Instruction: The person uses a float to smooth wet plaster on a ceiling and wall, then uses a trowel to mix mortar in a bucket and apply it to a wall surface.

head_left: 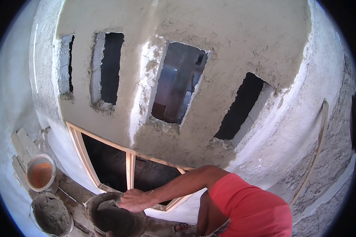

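My right arm, in a red sleeve, reaches across from the lower right. Its hand (133, 200) is closed over the rim of a dark bucket (140, 226), apparently round the grip of a trowel (106, 204), whose grey blade lies inside. The grip itself is hidden by my fingers. Wet grey mortar lines this bucket. At the bottom edge, only a sliver of my left hand (106, 234) shows by the bucket's near side; its fingers are mostly cut off. Left of it stands a second bucket (51, 213), filled with grey mortar.
A pale bucket (53, 173) with an orange inside stands behind the mortar bucket, near leaning boards (23, 144). The buckets rest on planks (73, 189). Ahead, a plastered wall (233, 39) has several rough openings above a wooden frame (129, 170). A wooden strip (314, 158) leans at right.
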A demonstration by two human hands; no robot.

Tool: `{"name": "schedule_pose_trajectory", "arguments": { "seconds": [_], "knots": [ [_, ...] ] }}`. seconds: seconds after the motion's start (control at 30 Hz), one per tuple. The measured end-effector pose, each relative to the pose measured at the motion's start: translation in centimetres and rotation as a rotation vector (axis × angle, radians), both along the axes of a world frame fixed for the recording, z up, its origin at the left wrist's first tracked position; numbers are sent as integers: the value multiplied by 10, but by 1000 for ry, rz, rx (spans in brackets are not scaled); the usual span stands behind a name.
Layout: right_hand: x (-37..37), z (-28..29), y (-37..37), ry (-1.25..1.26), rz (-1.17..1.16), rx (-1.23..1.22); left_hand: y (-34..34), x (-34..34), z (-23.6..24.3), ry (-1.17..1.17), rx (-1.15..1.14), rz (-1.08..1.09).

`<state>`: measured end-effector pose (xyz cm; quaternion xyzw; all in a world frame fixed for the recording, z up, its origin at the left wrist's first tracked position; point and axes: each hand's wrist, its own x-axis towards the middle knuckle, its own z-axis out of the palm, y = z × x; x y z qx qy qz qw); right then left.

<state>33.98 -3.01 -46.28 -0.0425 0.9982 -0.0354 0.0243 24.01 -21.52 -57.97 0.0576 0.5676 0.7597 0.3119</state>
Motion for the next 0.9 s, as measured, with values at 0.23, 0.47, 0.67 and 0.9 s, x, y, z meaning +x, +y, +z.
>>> {"name": "schedule_pose_trajectory", "arguments": {
  "seconds": [0.23,0.47,0.67,0.9],
  "knots": [
    [16,-62,-23,-177,64,-41,4,-3,4,18,-19,-5],
    [12,-17,-12,-371,77,-13,-6,-5,4,43,-44,62],
    [13,-8,0,-425,-234,1,-30,16,-3,51,-150,103],
    [5,27,-41,-625,-116,-214,-52,-7,8,109,-91,90]
  ]
}}
